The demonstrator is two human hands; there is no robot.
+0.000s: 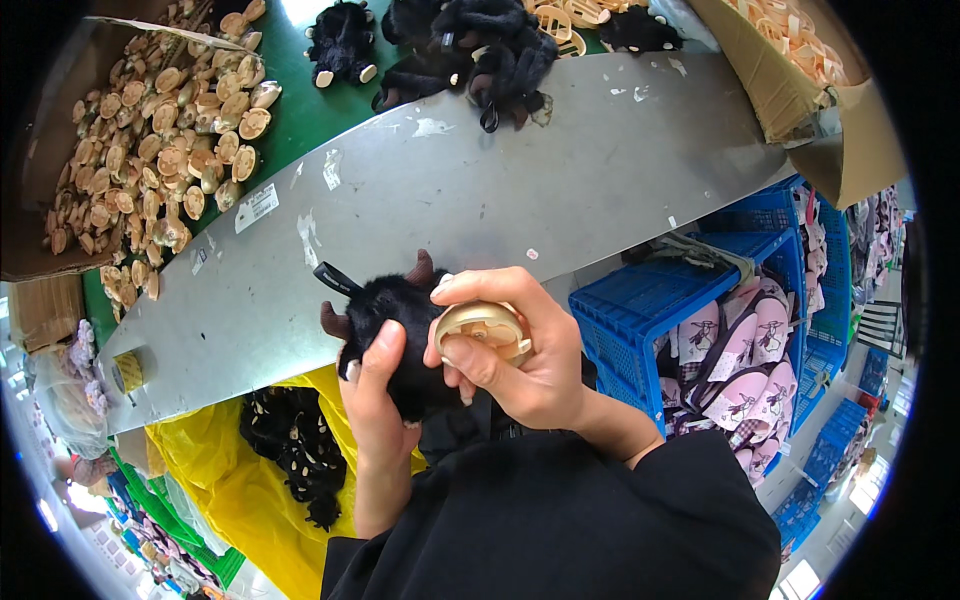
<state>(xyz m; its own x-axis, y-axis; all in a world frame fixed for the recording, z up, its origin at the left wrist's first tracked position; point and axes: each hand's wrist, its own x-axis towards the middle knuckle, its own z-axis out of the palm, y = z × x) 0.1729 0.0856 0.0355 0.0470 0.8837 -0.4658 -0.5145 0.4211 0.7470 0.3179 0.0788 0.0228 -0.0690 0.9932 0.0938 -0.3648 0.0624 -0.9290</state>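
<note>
A black plush toy with brown horns and a black loop is in my left hand, whose thumb presses on its near side. My right hand grips a round, gold-coloured plastic shell, open side facing me, with the thumb inside its rim. The shell is held against the right side of the plush, hiding part of it. Whether the two are joined cannot be seen. Both hands are over the near edge of the grey metal table.
A carton of gold shells spills at the left. More black plush toys lie at the far edge. A carton of peach plastic parts stands far right. Blue crates with pink slippers sit at right; a yellow bag holds black plush pieces.
</note>
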